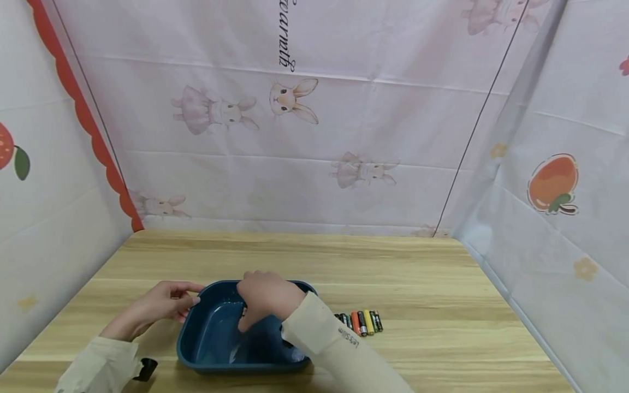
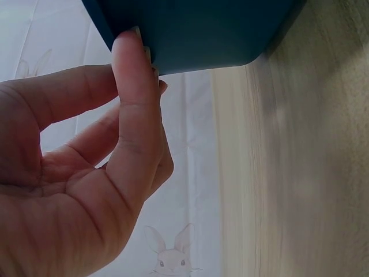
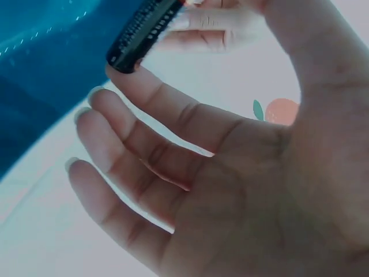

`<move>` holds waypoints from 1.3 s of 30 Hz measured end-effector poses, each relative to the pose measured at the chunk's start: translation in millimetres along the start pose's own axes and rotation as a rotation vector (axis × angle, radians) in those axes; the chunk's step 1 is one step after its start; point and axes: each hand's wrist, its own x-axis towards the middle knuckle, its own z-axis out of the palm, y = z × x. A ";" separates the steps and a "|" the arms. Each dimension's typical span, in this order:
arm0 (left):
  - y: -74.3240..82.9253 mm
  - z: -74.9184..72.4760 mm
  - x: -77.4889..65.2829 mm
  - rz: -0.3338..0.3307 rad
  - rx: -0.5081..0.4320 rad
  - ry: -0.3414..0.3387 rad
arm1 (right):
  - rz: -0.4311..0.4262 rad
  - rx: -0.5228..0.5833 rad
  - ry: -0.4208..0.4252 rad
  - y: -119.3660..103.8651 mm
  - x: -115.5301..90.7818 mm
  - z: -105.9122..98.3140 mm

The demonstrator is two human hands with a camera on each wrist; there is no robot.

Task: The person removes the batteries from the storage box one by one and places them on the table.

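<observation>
A dark blue rectangular basin (image 1: 208,327) with rounded corners sits on the wooden table. At its left side, my left hand (image 1: 159,305) pinches the rim; fingertips on the basin wall (image 2: 202,37) show in the left wrist view. My right hand (image 1: 267,297) is over the basin's inside. It holds a black battery (image 3: 143,36) between index finger and thumb, the other fingers extended, as the right wrist view shows. A row of batteries (image 1: 362,323) in several colours lies right of the basin, partly hidden by the right sleeve.
The wooden table (image 1: 417,278) extends behind and right of the basin. Printed cloth walls (image 1: 304,185) enclose its back and sides. A small black piece (image 1: 146,369) is at the left sleeve. The right forearm crosses the basin's right front corner.
</observation>
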 end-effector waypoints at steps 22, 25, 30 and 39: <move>-0.7 0.6 -0.3 0.026 -0.009 -0.003 | 0.005 -0.001 0.141 48.2 -36.0 -10.1; -0.5 1.3 0.1 0.017 -0.003 0.010 | 0.005 0.033 0.164 59.3 -41.9 -7.9; -0.4 1.8 0.1 0.017 -0.003 0.010 | 0.029 0.094 0.177 79.3 -54.7 -4.3; -0.6 1.6 -0.2 0.001 0.015 0.022 | 0.078 0.194 0.212 107.1 -74.3 -1.9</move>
